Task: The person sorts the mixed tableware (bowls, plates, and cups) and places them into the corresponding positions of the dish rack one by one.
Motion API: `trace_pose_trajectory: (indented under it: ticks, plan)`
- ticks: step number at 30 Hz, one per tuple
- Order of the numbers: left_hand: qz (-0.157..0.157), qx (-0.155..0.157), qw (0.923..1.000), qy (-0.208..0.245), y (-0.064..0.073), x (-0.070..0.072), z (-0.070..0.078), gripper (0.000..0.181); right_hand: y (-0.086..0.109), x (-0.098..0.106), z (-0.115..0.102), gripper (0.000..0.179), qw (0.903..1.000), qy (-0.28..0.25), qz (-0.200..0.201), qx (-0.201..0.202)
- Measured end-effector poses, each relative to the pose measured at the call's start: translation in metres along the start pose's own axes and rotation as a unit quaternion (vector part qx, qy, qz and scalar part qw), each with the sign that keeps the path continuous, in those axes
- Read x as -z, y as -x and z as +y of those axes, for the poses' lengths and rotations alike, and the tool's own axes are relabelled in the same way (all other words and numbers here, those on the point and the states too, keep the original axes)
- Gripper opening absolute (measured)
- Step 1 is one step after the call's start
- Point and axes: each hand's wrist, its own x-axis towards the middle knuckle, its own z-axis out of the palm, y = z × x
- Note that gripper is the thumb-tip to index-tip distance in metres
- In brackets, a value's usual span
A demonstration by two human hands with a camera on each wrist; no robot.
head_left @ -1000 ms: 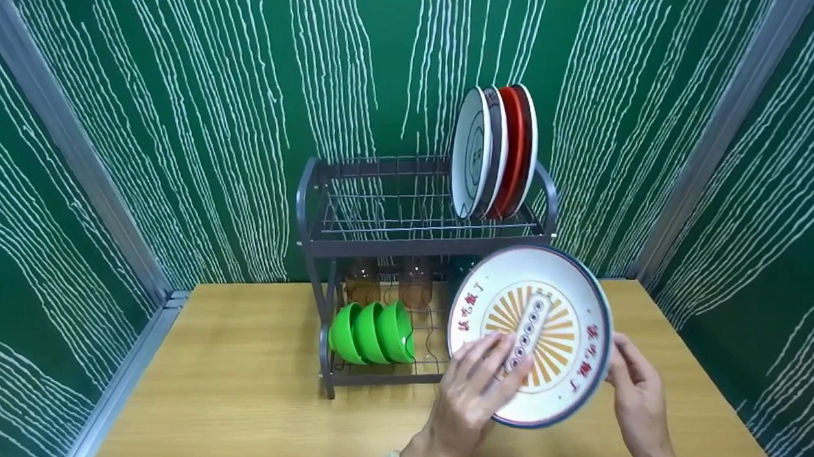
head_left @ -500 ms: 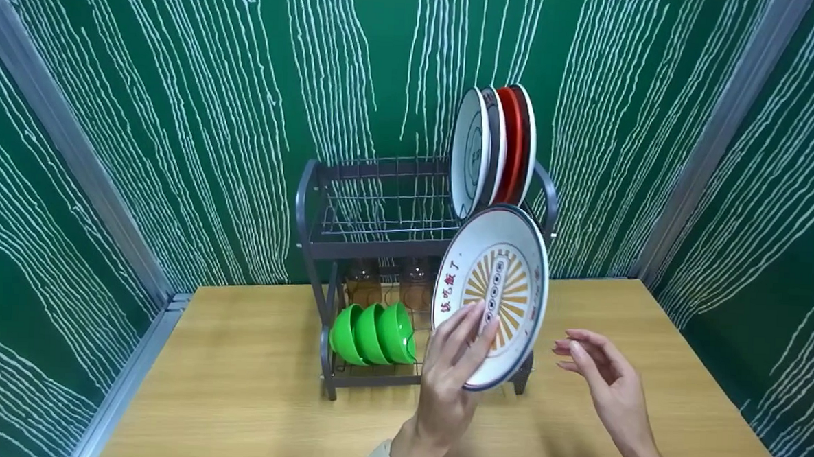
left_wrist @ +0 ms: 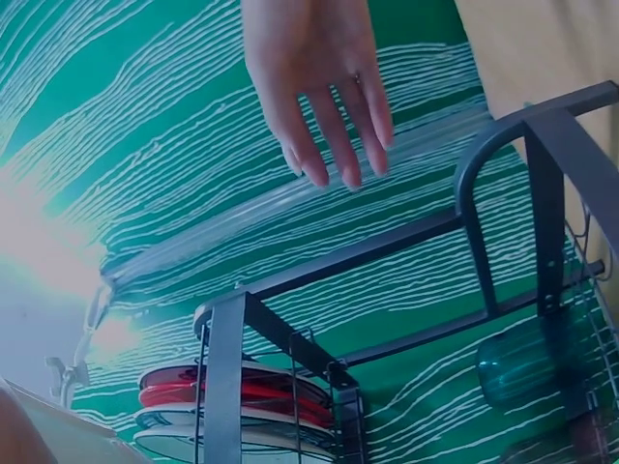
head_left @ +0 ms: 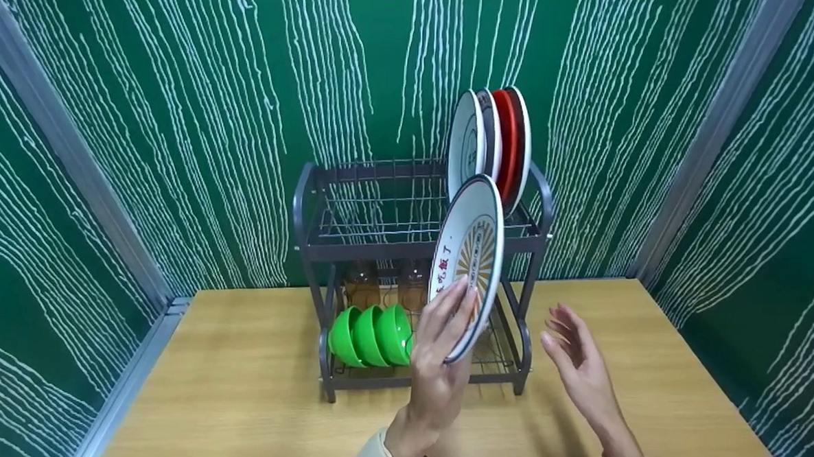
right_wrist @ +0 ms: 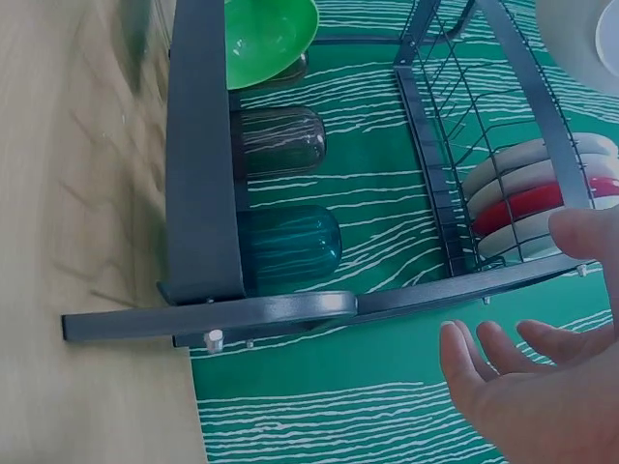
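Observation:
A white plate (head_left: 461, 220) with an orange sunburst and red characters stands tilted nearly on edge in front of the rack's upper tier. My left hand (head_left: 436, 370) grips its lower part, fingers across the printed face and thumb hidden behind. To the right of the rack, my right hand (head_left: 585, 373) is held in the air with loosely bent fingers, touching nothing. The right wrist view catches the held plate's underside (right_wrist: 578, 34) at the top right. Behind the held plate, several plates, one red (head_left: 503, 140), stand on edge at the upper tier's right end.
A dark two-tier dish rack (head_left: 385, 254) stands on the wooden table (head_left: 235, 386). Green bowls (head_left: 392, 334) lean together on its lower tier, with amber glasses (head_left: 361, 288) behind. A teal glass (right_wrist: 290, 249) is beside them. Green white-streaked walls (head_left: 198, 144) enclose the table.
My right hand has let go of the plate and moved away to its right, rising slightly. My left hand has carried the plate left and up, turning it more edge-on.

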Motion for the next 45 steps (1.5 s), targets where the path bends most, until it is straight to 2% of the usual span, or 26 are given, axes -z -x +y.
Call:
trace_pose_trajectory:
  ticks: [4, 10, 15, 25, 29, 32, 38, 42, 45]
  plan:
    - [-0.006, 0.022, 0.9997, 0.011, -0.002, 0.001, 0.001, 0.052, -0.013, -0.007, 0.001, 0.062, 0.9996, -0.006, -0.027, -0.007]
    - [-0.003, 0.012, 0.9995, 0.028, -0.006, -0.003, 0.002, 0.053, -0.03, -0.017, 0.002, 0.069, 0.9978, -0.002, -0.059, -0.031]
    - [-0.007, 0.018, 0.9989, 0.044, -0.01, -0.004, 0.003, 0.051, -0.038, -0.02, 0.002, 0.072, 0.9969, 0.005, -0.065, -0.045]
    - [-0.003, 0.074, 0.9932, 0.09, -0.018, -0.006, 0.005, 0.041, -0.049, -0.022, 0.001, 0.072, 0.9964, -0.008, -0.058, -0.062]
    - [0.002, 0.118, 0.9878, 0.101, -0.02, -0.006, 0.006, 0.043, -0.056, -0.026, 0.002, 0.065, 0.9964, -0.005, -0.058, -0.062]
    - [0.006, 0.136, 0.9854, 0.103, -0.022, -0.005, 0.006, 0.047, -0.062, -0.029, 0.005, 0.056, 0.9966, 0.003, -0.054, -0.062]
    - [0.02, 0.124, 0.9861, 0.109, -0.027, -0.008, 0.0, 0.045, -0.071, -0.037, 0.012, 0.044, 0.9973, -0.008, -0.038, -0.062]
    - [0.031, 0.11, 0.9877, 0.107, -0.031, -0.011, -0.005, 0.04, -0.075, -0.041, 0.015, 0.034, 0.9982, -0.002, -0.034, -0.048]
    - [0.036, 0.116, 0.9877, 0.099, -0.035, -0.013, -0.007, 0.04, -0.076, -0.042, 0.017, 0.028, 0.9984, 0.002, -0.037, -0.043]
